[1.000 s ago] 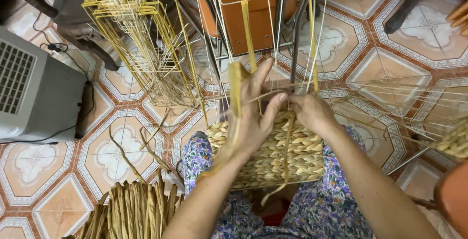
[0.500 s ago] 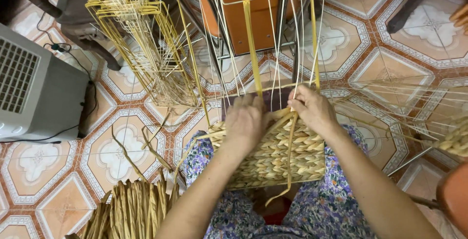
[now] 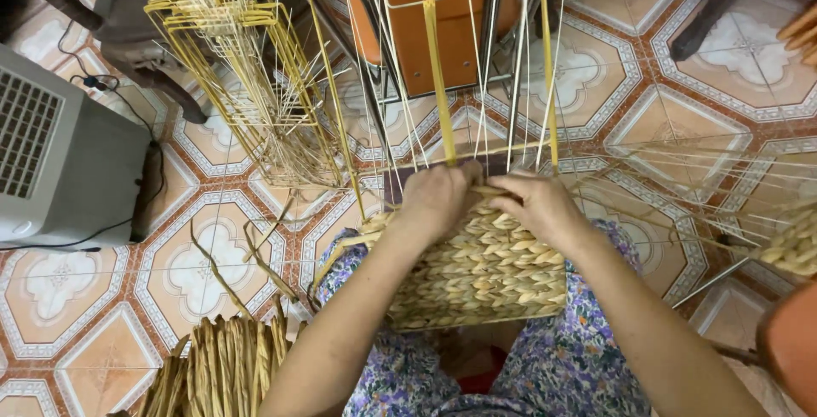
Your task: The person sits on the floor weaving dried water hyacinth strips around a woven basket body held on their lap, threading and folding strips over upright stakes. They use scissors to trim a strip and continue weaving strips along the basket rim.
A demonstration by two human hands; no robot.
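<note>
A half-woven straw basket rests on my lap, its plaited side facing up. My left hand presses on the top edge of the weave, fingers closed around a flat yellow strand that rises straight up. My right hand grips the weave edge beside it, next to a second upright yellow strand. Thin pale wire ribs stand up from the basket's rim and fan out to the right.
A yellow wire basket frame lies on the tiled floor at upper left. A grey box fan sits at far left. A bundle of dried straw lies at lower left. An orange stool stands ahead.
My left hand came down from its raised, spread position onto the basket's top edge. The flat yellow strand now stands straight up. Both hands moved closer together on the rim.
</note>
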